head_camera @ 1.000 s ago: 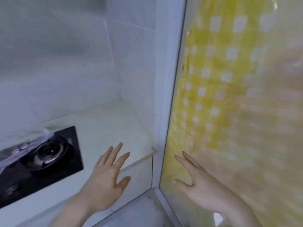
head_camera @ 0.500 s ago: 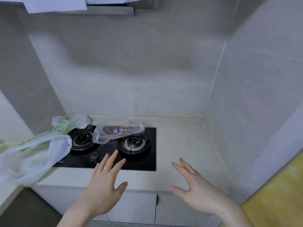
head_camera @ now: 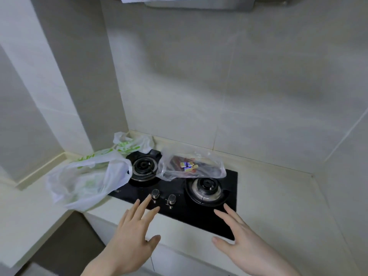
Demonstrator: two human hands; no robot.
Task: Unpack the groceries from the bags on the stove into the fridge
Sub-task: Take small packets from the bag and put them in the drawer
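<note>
Head view. A black two-burner stove (head_camera: 179,198) is set into a pale counter (head_camera: 274,198) in a tiled corner; it is taken as the landmark.

Left hand (head_camera: 131,238): held over the stove's front edge, fingers straight and spread wide, nothing gripped. Its fingertips (head_camera: 148,198) are seen just in front of the left knob (head_camera: 155,194); contact cannot be told. A second knob (head_camera: 171,199) sits just right of the first.

Right hand (head_camera: 243,242): held over the stove's front right corner, fingers straight and spread, thumb out, nothing gripped.

Clear bag (head_camera: 191,166): lies on the stove's rear half, between the left burner (head_camera: 143,166) and the right burner (head_camera: 206,189), overlapping the right burner's far rim. Dark packets and a small blue-and-yellow packet (head_camera: 186,165) are seen through the plastic. The bag is beyond both hands and apart from them, nearer the left fingertips.

White bag (head_camera: 87,180), green print: slumped on the counter at the stove's left edge, partly over the stove's left side and overhanging the counter front. It is left of the left hand, not touched.

Small white bag (head_camera: 133,143), green print: at the stove's rear left corner, against the wall, well apart from both hands.

A hood (head_camera: 199,3) is seen above the stove at the top edge.
</note>
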